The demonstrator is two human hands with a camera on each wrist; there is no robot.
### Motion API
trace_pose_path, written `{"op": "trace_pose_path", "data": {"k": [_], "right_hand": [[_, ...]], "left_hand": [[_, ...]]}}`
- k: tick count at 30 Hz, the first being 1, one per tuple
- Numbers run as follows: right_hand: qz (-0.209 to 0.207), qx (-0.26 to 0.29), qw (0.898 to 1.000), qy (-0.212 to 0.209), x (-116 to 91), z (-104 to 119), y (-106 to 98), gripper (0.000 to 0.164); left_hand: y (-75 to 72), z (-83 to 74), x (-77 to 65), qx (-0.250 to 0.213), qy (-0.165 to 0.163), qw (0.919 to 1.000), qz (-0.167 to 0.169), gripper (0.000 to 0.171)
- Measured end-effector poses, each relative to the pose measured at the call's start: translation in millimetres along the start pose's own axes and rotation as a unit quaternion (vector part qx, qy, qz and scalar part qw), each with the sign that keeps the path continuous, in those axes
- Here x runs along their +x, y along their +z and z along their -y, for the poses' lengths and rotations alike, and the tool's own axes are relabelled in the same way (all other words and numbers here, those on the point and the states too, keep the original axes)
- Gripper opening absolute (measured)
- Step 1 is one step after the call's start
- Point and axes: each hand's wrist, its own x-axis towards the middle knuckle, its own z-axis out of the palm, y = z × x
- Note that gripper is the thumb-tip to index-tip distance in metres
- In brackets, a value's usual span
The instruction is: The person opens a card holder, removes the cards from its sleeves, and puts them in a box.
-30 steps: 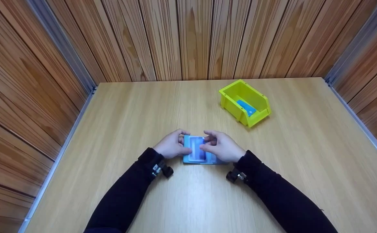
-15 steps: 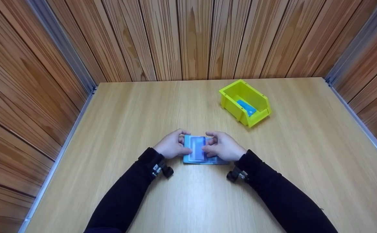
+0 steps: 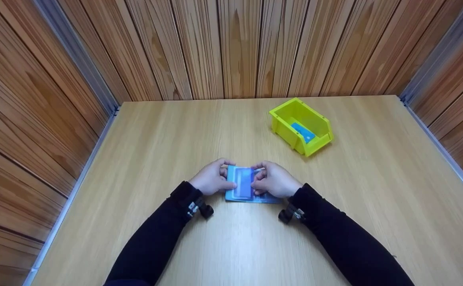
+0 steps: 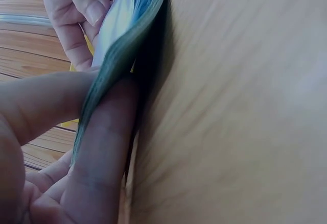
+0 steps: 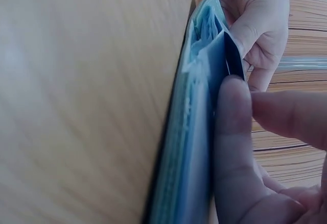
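Observation:
A blue packet of layered sheets (image 3: 270,198) lies on the table between the hands in the head view. My left hand (image 3: 210,178) grips its left edge; in the left wrist view the thumb is over the greenish edge (image 4: 122,48) and a finger lies underneath. My right hand (image 3: 276,179) pinches the free edge of a thin blue-purple flap (image 3: 244,183) on top. The right wrist view shows this dark flap (image 5: 234,55) between thumb and finger, standing apart from the pale blue stack (image 5: 190,132) below. The packet's right part is partly hidden under the right hand.
Behind and to the right stands a yellow open-front bin (image 3: 285,130) with a flat blue piece (image 3: 303,132) on its floor. Wood-panelled walls (image 3: 239,47) rise at the back and both sides of the table (image 3: 155,151). Small cameras sit on both wrists.
My right hand has shifted slightly right, and the flap it pinches now shows an even blue-purple face instead of a darker right part. The left hand has barely moved.

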Motion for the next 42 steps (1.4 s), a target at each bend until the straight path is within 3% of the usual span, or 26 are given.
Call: {"op": "trace_pose_path", "data": {"k": [11, 19, 28, 32, 37, 42], "right_hand": [[-0.026, 0.000, 1.000, 0.006, -3.0, 2.5, 2.6, 0.052], [-0.058, -0.089, 0.994, -0.011, -7.6, 4.9, -4.9, 0.046], [-0.079, -0.172, 0.981, -0.040, -14.3, 12.4, -17.6, 0.047], [-0.123, -0.170, 0.977, -0.039, -18.1, 19.3, -28.8, 0.051], [-0.196, -0.108, 0.974, -0.029, -24.4, 31.2, -49.0, 0.053], [-0.280, -0.060, 0.956, -0.057, -31.6, 36.8, -76.6, 0.044]], "left_hand": [[0.4, -1.4, -0.1, -0.007, -0.006, 1.0000, 0.000, 0.067], [0.2, -0.9, 0.0, -0.019, -0.011, 0.9998, 0.000, 0.065], [1.2, 0.5, -0.2, -0.024, -0.008, 0.9997, -0.002, 0.064], [1.1, 0.3, -0.3, -0.039, -0.006, 0.9992, 0.006, 0.066], [0.4, 0.1, -0.4, -0.035, -0.010, 0.9993, 0.008, 0.068], [0.0, 0.0, -0.5, -0.024, -0.017, 0.9996, 0.005, 0.068]]}}
